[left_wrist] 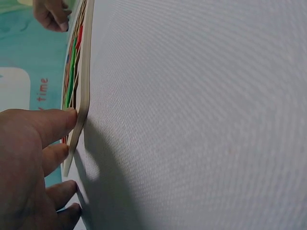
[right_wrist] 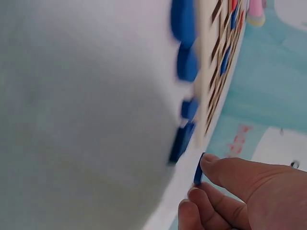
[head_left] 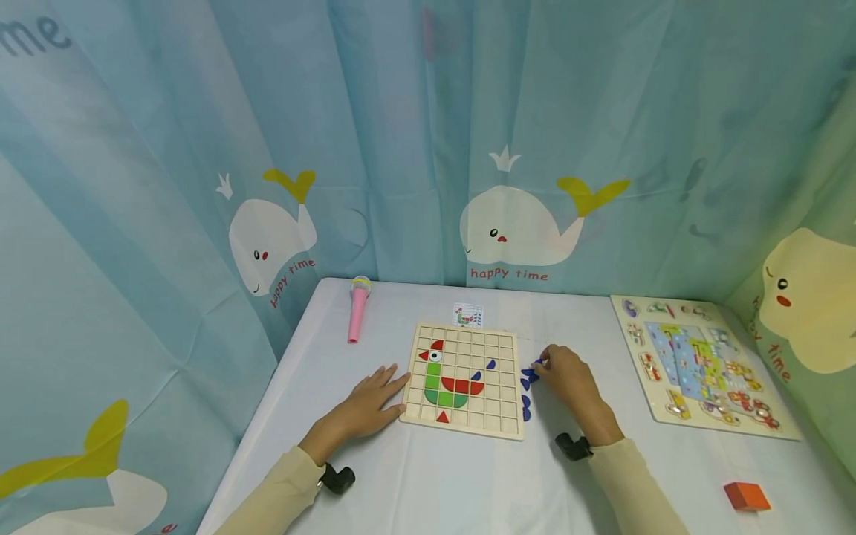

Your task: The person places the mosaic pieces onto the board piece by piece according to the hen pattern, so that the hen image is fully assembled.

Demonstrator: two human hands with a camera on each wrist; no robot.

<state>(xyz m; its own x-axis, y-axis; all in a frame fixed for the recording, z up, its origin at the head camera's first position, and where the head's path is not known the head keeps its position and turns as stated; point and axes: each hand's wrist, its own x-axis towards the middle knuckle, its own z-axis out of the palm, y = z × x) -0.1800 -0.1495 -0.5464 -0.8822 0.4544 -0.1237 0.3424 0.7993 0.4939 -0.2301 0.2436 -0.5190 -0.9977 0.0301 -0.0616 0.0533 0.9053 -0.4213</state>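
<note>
A wooden grid board [head_left: 498, 425] lies on the table, bearing a bird figure made of red, green and blue pieces with a white eye tile [head_left: 435, 357]. My left hand [head_left: 366, 405] rests at the board's left edge, fingers extended and spread, thumb [left_wrist: 57, 122] touching the rim. Beyond the right edge, my right hand [head_left: 568, 377] pinches a small blue piece [right_wrist: 199, 168] between thumb and fingertips. Several loose blue pieces [head_left: 526, 409] lie in a row along that edge. Two blue pieces, one of them a quarter-round tile [head_left: 491, 364], sit apart in the grid.
A small picture card [head_left: 467, 315] lies behind the board. The pink toy microphone [head_left: 357, 312] is at the back left. To the right are a large picture puzzle board [head_left: 642, 364] and an orange-red block [head_left: 747, 496]. A whale-print curtain [head_left: 401, 148] hangs behind the table.
</note>
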